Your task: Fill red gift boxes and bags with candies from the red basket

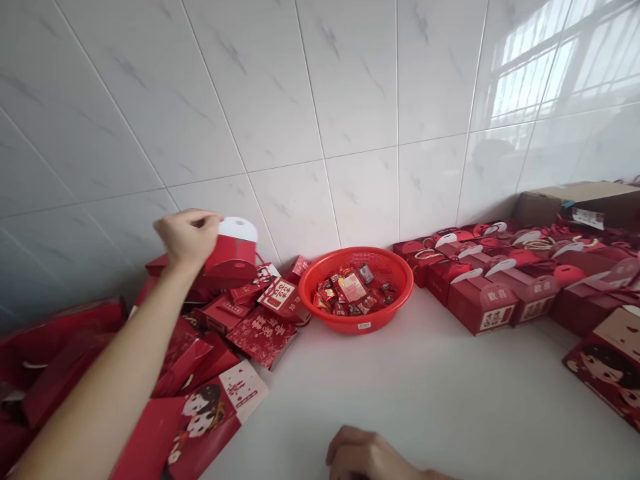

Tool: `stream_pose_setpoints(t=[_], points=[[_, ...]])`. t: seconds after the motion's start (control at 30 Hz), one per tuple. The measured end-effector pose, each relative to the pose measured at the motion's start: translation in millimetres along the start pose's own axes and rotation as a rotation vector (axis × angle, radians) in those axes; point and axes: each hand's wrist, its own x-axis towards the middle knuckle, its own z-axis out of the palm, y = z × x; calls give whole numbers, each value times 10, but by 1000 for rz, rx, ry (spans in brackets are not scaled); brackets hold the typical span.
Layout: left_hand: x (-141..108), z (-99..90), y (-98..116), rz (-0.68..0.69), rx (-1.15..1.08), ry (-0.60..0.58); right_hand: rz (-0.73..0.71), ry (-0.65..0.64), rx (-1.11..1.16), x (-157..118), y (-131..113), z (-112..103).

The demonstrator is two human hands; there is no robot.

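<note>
Gripping red box (233, 257) near its white flap (240, 230) with left hand (187, 235), holding it over heaped red cartons (263, 335). Curling right hand (370, 457), lower and farther right, by tabletop (320, 393); can't tell if gripping anything. Seeing red basket (345, 325) of small wrapped packets (353, 287) ahead of right hand, rightward of left hand; seeing red boxes in rows (480, 307) ahead and rightward of right hand.

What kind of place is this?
Maybe a worktable in a home or small workshop; I can't tell which. Clues: the left hand holds a red box, rows of red boxes stand on the right, and a red basket holds small wrapped packets.
</note>
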Motion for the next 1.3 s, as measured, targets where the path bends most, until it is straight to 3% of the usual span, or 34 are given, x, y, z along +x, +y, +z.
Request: stream_pose_setpoints(t=[0.07, 0.17, 0.27, 0.37, 0.53, 0.6, 0.7, 0.77, 0.87, 0.93, 1.0, 1.1, 1.3], points=[[-211, 77, 230, 54, -75, 36, 31, 153, 62, 9, -140, -146], [-619, 183, 568, 151, -220, -34, 227, 337, 70, 41, -313, -405], [-1075, 262, 858, 185, -371, -199, 340, 529, 188, 81, -366, -645], [-1435, 350, 1028, 179, -496, -388, 306, 719, 337, 94, -351, -829], [-1700, 512, 1080, -39, -689, -753, 402, 840, 293, 97, -312, -940], [-1754, 525, 1072, -96, -761, -874, 419, 828, 254, 104, -306, -938], [-1804, 456, 1068, -59, -816, -1032, 390, 732, 182, 90, -354, -1002], [-1799, 368, 1070, 17, -819, -1125, 309, 582, 104, 52, -438, -1138], [-1745, 234, 1067, 153, -794, -1264, 194, 224, 63, -31, -607, -1427], [-1707, 173, 1063, 215, -778, -1318, 203, 40, 50, -79, -698, -1583], [-1686, 138, 1062, 241, -789, -1334, 253, -54, -50, -107, -742, -1654], [-1686, 104, 1083, 252, -851, -1332, 315, -40, -219, -105, -752, -1638], [-1697, 12, 1153, 294, -894, -1339, 370, 169, -118, 11, -901, -1654]])
